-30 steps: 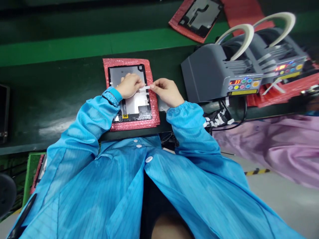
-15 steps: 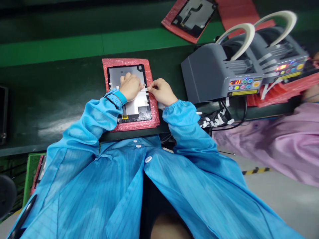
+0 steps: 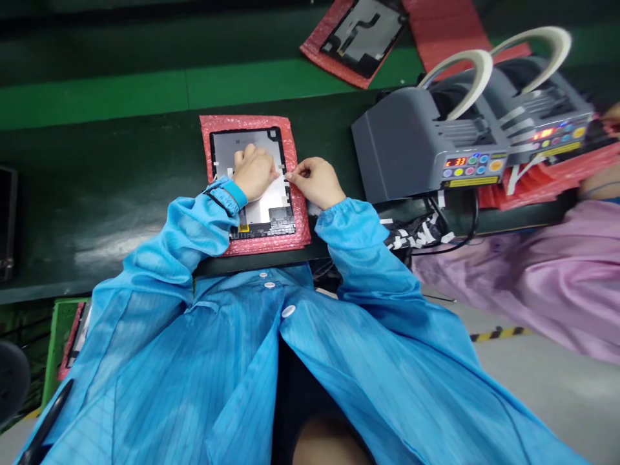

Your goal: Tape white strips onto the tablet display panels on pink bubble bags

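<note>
A tablet screen panel (image 3: pixel 264 139), its silver back up and its rim black, lies on pink bubble-wrap bags (image 3: pixel 293 145). Small white tape pieces dot its edges, and a yellow patch (image 3: pixel 243 228) shows near the lower edge. My left hand (image 3: pixel 254 173) rests on the middle of the panel with its fingers curled and its thumb towards the right edge. At that edge my right hand (image 3: pixel 314 181) pinches thumb and forefinger together on what looks like a small strip of white tape. The fingertips largely hide the strip.
Two grey tape dispensers (image 3: pixel 402 142) with lit displays stand to the right. Black material with white tape scraps (image 3: pixel 419 231) lies below them. Another panel (image 3: pixel 363 35) rests on pink wrap at the back. A co-worker's pink sleeve (image 3: pixel 571 271) is at far right; a green crate (image 3: pixel 54 349) is at lower left.
My right hand has shifted very slightly at the panel's right edge, still pinching. The white strip seen between my hands shows less now. My left hand stays on the panel.
</note>
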### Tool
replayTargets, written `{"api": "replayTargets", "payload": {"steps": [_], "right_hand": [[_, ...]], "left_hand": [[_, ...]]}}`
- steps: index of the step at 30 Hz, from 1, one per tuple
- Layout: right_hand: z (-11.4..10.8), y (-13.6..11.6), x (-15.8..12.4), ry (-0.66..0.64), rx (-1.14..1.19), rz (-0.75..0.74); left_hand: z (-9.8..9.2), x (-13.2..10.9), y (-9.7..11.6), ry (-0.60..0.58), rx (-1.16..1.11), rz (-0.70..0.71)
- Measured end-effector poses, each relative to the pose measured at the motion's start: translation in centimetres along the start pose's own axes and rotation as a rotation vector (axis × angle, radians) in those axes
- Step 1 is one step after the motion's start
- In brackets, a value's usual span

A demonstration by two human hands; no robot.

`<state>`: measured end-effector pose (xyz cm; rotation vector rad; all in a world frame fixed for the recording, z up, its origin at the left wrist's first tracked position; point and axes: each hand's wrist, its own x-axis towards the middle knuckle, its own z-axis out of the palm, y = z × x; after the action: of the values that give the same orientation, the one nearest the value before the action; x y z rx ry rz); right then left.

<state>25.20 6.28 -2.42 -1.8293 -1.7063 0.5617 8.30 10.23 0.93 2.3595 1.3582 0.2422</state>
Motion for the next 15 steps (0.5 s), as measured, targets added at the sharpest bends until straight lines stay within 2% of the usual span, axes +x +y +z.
{"api": "replayTargets", "payload": {"steps": [4,7,9,11,12,14,15], "right_hand": [[0.4,-0.8,-2.7,0.103,-0.12,-0.141],[0.8,-1.7,-4.7,0.054,-0.2,-0.155],[0.4,-2.0,-4.7,-0.02,-0.221,-0.141],[-0.7,-2.0,-2.8,-0.095,-0.225,-0.088],[-1.4,-1.9,-1.1,-0.091,-0.222,-0.033],[-3.0,-1.6,3.7,0.038,-0.216,0.129],[-3.8,-1.4,6.5,0.14,-0.216,0.217]], "left_hand": [[-0.3,-0.2,0.1,-0.009,-0.002,-0.03],[-0.2,-0.5,0.5,-0.003,-0.006,-0.014],[-0.3,-0.6,0.7,0.01,-0.01,-0.003],[-0.8,-0.6,0.3,0.026,-0.024,0.001],[-1.2,-0.5,-0.4,0.051,-0.039,0.001],[-2.2,-0.2,-2.8,0.174,-0.095,-0.001],[-2.8,0.0,-4.4,0.281,-0.137,-0.008]]}}
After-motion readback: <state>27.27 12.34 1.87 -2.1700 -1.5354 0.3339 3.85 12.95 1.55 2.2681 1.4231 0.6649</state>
